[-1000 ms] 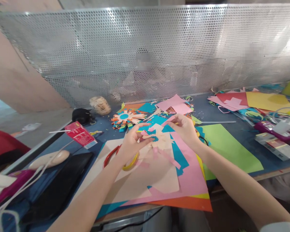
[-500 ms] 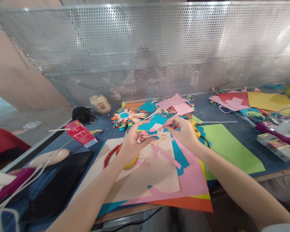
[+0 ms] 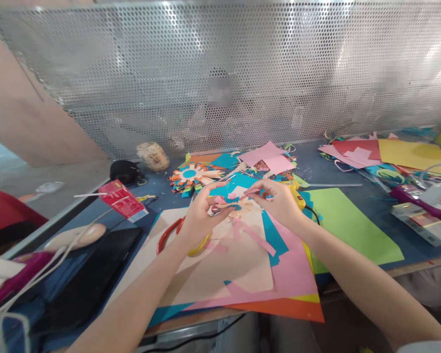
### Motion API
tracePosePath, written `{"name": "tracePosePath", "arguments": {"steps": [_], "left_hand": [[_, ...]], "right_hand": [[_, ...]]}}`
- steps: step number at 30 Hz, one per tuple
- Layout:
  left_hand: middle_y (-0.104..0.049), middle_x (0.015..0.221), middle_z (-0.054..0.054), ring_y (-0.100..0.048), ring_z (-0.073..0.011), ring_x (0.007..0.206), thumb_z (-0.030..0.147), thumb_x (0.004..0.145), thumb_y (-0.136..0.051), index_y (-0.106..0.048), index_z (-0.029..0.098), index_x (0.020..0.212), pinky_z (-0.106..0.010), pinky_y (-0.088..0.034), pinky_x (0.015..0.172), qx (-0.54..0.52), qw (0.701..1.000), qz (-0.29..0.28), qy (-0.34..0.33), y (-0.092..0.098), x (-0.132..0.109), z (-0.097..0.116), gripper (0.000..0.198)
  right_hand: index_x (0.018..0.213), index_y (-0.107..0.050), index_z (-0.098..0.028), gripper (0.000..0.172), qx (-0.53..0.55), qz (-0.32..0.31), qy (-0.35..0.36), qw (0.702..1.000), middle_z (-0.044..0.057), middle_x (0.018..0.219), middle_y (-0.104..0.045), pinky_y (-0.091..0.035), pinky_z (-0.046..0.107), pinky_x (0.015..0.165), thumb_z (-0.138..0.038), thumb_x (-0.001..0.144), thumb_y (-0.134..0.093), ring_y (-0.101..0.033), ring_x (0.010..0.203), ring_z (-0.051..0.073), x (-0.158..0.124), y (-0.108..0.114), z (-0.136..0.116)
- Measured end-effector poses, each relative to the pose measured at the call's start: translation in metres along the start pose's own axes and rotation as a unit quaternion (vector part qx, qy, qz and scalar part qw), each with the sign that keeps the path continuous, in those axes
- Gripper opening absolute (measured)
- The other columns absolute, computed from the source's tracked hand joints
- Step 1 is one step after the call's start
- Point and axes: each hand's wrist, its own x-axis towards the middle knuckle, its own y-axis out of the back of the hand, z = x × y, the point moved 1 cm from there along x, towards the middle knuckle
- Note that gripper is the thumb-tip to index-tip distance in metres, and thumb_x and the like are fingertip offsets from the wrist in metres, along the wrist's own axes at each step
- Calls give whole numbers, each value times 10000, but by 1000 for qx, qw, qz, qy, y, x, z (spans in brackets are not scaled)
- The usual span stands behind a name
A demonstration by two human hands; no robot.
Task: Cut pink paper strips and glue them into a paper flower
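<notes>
My left hand [image 3: 200, 218] is closed around one edge of a cream, pink and teal paper flower [image 3: 232, 203], held above the sheets. The fingers of my right hand [image 3: 279, 198] pinch a small pink paper strip [image 3: 250, 192] against the flower's right side. Partly hidden under my left forearm lie scissors with red and yellow handles [image 3: 170, 234]. Beneath both hands a cream sheet [image 3: 220, 272] rests on a larger pink sheet [image 3: 296, 274], with loose pink strips [image 3: 257, 238] on top.
A finished-looking paper flower with a teal centre [image 3: 189, 173] sits on scraps behind. A yellow glue gun [image 3: 298, 197] is beside my right wrist. Green paper [image 3: 347, 230] lies right; a red carton [image 3: 121, 200] and black tablet-like slab [image 3: 91, 274] left. A perforated metal screen [image 3: 132, 88] stands behind.
My right hand has shifted slightly left and down, bringing the pink strip closer against the paper flower. My left hand keeps its grip in nearly the same place.
</notes>
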Motion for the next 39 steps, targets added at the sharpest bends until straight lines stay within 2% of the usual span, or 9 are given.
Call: {"name": "tracePosePath", "arguments": {"steps": [8,16,21,30,35,39], "left_hand": [[-655,857,-22,-656,-167,750,298,669,-700,-427,213,1133,-240,-473,619,-17,1000,-5,4,1,1,1,545],[-653,837,-24,-651,-169,719,321,660,-699,-431,202,1139,-260,-485,617,8,1000,8,1,1,1,1,562],[-657,830,-18,-651,-164,719,311,664,-692,-428,206,1140,-259,-488,628,-5,1000,-3,5,0,0,2,554],[-661,738,-7,-650,-173,709,294,668,-684,-449,187,1147,-270,-482,626,10,1000,-9,10,-2,0,7,545],[-679,757,-22,-661,-187,742,295,681,-668,-429,184,1165,-272,-481,628,21,999,-18,16,-3,0,8,551],[-667,692,-2,-661,-189,717,303,681,-661,-437,196,1150,-265,-478,603,28,999,-15,22,-2,-1,10,531]], "right_hand": [[745,-635,-211,92,-24,-26,14,999,-10,731,-651,-406,211,546,-213,787,-553,-571,648,101,0,1,0],[767,-608,-207,101,-15,-32,10,999,1,751,-640,-428,217,565,-258,806,-531,-580,676,108,0,-2,0],[795,-598,-208,115,-1,-54,6,999,7,803,-644,-420,203,514,-316,754,-607,-569,653,100,-1,-2,-1],[743,-605,-204,41,29,-53,-8,998,3,766,-653,-439,215,547,-241,748,-588,-590,677,109,-1,-4,2],[734,-600,-194,47,44,-53,-26,997,7,759,-648,-439,218,555,-241,738,-596,-584,664,106,-1,-4,4],[740,-591,-192,85,49,-51,-36,997,9,759,-643,-432,213,531,-276,734,-604,-584,657,107,-1,-5,4]]}}
